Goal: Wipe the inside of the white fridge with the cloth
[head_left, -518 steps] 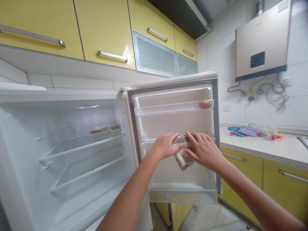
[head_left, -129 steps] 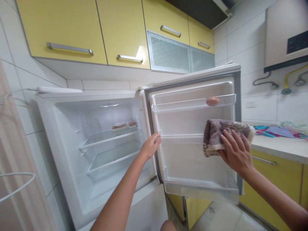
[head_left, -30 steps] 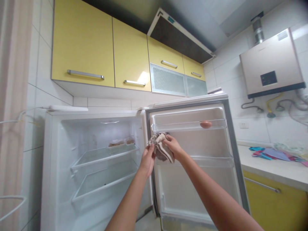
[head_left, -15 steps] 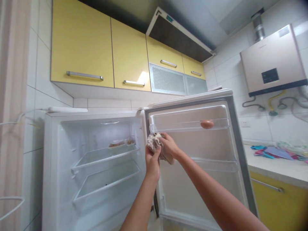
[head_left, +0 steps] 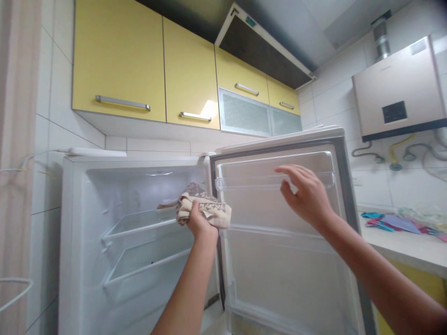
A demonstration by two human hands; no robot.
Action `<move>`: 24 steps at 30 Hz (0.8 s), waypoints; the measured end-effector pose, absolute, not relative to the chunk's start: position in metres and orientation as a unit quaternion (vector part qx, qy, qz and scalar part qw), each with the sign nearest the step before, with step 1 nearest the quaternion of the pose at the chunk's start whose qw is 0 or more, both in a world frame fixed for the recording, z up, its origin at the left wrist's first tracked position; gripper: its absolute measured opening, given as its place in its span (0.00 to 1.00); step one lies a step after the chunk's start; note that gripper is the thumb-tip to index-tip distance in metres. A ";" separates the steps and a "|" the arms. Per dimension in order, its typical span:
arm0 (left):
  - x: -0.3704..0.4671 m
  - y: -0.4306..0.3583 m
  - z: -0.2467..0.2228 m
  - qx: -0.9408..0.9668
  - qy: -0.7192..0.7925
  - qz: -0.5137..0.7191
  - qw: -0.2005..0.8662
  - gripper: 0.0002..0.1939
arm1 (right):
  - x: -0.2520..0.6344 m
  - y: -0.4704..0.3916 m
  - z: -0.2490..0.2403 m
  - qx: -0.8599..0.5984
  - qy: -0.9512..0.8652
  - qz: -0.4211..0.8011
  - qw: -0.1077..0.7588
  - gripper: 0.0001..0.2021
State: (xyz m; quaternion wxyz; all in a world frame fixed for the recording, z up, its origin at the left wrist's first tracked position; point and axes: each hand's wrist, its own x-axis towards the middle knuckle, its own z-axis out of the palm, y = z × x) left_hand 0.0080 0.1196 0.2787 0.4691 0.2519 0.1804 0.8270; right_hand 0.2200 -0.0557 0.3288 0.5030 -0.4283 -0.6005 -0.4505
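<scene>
My left hand [head_left: 202, 224] grips a folded brown-and-cream patterned cloth [head_left: 211, 211] in front of the open fridge, near the hinge side. My right hand [head_left: 307, 193] is empty, its fingers curved and the thumb apart, in front of the upper rack [head_left: 249, 181] of the fridge door [head_left: 272, 274]. The brown egg on that rack is hidden behind the right hand. Inside the fridge, a food package [head_left: 166, 204] lies on the upper glass shelf [head_left: 136, 223], partly covered by the cloth.
A lower glass shelf [head_left: 146, 263] has a small dark speck on it. At right, coloured cloths [head_left: 401, 222] lie on the counter [head_left: 391, 242]. Yellow cabinets [head_left: 118, 60] and a range hood [head_left: 265, 51] hang above. A water heater [head_left: 398, 88] is on the right wall.
My right hand has let go of the cloth and moved right to the door's upper rack, covering the egg. My left hand has shifted left with the cloth, which now looks more spread out.
</scene>
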 end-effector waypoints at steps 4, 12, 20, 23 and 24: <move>0.012 0.131 0.308 0.343 0.196 0.840 0.371 0.21 | 0.294 -0.068 0.322 -0.484 -0.492 -0.525 0.498 0.14; 0.050 0.118 0.318 0.613 0.228 0.751 0.092 0.19 | 0.324 -0.055 0.300 -0.492 -0.488 -0.406 0.596 0.19; 0.091 0.051 0.326 0.787 0.215 0.554 -0.165 0.33 | 0.314 -0.056 0.301 -0.470 -0.478 -0.409 0.619 0.20; 0.100 0.043 0.336 0.803 0.140 0.576 -0.062 0.33 | 0.316 -0.055 0.300 -0.474 -0.480 -0.409 0.614 0.19; 0.099 0.044 0.338 0.804 0.116 0.582 -0.031 0.32 | 0.317 -0.054 0.300 -0.476 -0.480 -0.410 0.613 0.19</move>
